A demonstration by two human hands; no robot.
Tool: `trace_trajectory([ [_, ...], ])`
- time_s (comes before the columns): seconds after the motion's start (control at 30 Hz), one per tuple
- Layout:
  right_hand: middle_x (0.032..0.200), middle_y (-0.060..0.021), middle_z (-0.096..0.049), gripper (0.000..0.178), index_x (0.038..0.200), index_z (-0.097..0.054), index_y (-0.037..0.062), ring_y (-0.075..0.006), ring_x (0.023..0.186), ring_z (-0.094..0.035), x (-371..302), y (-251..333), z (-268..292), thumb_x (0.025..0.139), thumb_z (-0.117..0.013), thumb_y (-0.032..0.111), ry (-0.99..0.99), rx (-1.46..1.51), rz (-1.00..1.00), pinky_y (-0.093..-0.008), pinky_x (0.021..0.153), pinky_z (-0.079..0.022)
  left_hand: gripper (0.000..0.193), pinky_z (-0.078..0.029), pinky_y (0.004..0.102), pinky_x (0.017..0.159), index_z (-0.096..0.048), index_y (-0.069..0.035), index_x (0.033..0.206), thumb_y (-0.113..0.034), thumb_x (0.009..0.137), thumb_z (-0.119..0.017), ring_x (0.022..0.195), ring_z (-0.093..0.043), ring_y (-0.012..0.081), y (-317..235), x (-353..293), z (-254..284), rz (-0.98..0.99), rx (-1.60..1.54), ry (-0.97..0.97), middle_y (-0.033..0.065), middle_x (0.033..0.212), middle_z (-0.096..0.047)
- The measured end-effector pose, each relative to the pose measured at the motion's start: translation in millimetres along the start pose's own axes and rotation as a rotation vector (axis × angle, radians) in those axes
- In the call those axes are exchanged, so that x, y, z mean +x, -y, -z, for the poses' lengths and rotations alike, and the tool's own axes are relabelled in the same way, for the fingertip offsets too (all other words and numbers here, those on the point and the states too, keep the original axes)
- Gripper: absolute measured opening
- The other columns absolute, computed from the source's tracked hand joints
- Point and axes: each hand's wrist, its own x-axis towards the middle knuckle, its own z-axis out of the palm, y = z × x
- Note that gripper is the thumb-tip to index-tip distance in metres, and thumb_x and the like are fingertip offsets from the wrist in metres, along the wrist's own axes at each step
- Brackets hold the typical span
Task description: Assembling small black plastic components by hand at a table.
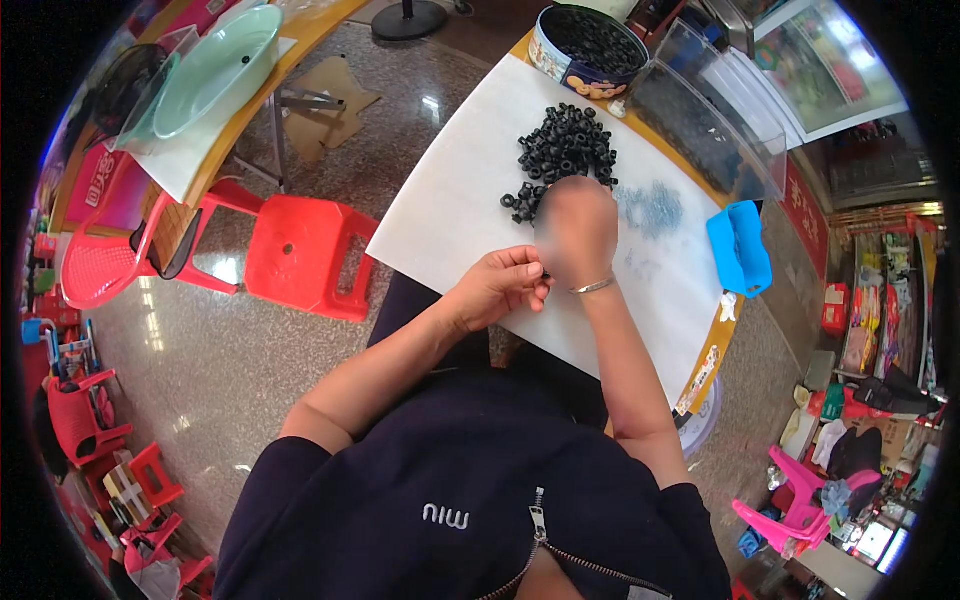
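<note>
At the near edge of the bench (450,195), the left hand (503,284) pinches a black bit (546,276); the right hand (582,228), by the pile (566,143), is blurred, its grip impossible to tell.

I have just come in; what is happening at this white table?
A person works bare-handed at the white table. The left hand seems to pinch a small dark piece; the right hand is close beside it, its grip blurred. A heap of black pieces lies just beyond, with bluish bits to its right.
</note>
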Motion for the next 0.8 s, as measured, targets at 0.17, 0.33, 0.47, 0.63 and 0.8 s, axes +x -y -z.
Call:
trace_trajectory([
  [0.17,0.083,-0.0049,-0.056,0.016,0.085,-0.063,0.0091,-0.0245,0.081,-0.053,-3.7,-4.4,-7.3,0.07,-0.065,0.004,0.014,-0.053,0.037,-0.0364,0.071,-0.042,0.025,-0.052,0.0259,0.065,-0.054,-0.001,0.107,-0.016,0.088,-0.06,0.075,-0.059,0.0134,0.6,0.9,-0.7,0.003,0.009,-0.006,0.0086,0.092,-0.059],
  [0.33,0.08,-0.0048,-0.062,0.012,0.088,-0.061,0.0047,-0.0157,0.07,-0.058,-13.9,9.0,15.1,0.077,-0.059,0.0,0.108,0.521,-0.42,-0.0279,0.066,-0.047,0.024,-0.052,0.0254,0.065,-0.054,-0.002,0.107,-0.016,0.088,-0.06,0.075,-0.059,0.0129,1.3,-0.6,-0.8,-0.007,-0.007,-0.018,0.0078,0.092,-0.059],
  [0.47,0.084,-0.0009,-0.063,0.014,0.096,-0.062,0.0021,-0.0081,0.069,-0.056,-28.2,16.3,40.1,0.082,-0.058,0.002,0.172,0.814,-0.567,-0.0231,0.067,-0.047,0.023,-0.052,0.0251,0.065,-0.055,-0.002,0.107,-0.016,0.089,-0.059,0.074,-0.059,0.012,3.1,0.3,-0.9,-0.026,-0.022,-0.029,0.0073,0.092,-0.059],
  [0.63,0.084,-0.0028,-0.061,0.012,0.096,-0.062,-0.0003,-0.0087,0.068,-0.055,-36.7,36.0,61.7,0.084,-0.057,0.002,0.202,1.004,-0.734,-0.0214,0.065,-0.047,0.021,-0.053,0.0255,0.065,-0.056,-0.002,0.106,-0.014,0.09,-0.057,0.073,-0.06,0.0118,3.2,0.8,-2.4,-0.046,-0.04,-0.061,0.0071,0.091,-0.06],
  [0.8,0.08,-0.0019,-0.059,0.012,0.097,-0.061,-0.0011,-0.0072,0.064,-0.052,-49.0,35.0,63.2,0.086,-0.058,0.004,0.197,1.045,-0.73,-0.0204,0.059,-0.044,0.02,-0.052,0.0246,0.065,-0.057,-0.001,0.106,-0.014,0.09,-0.057,0.072,-0.06,0.0115,3.8,1.2,-3.1,-0.063,-0.034,-0.062,0.007,0.089,-0.06],
])
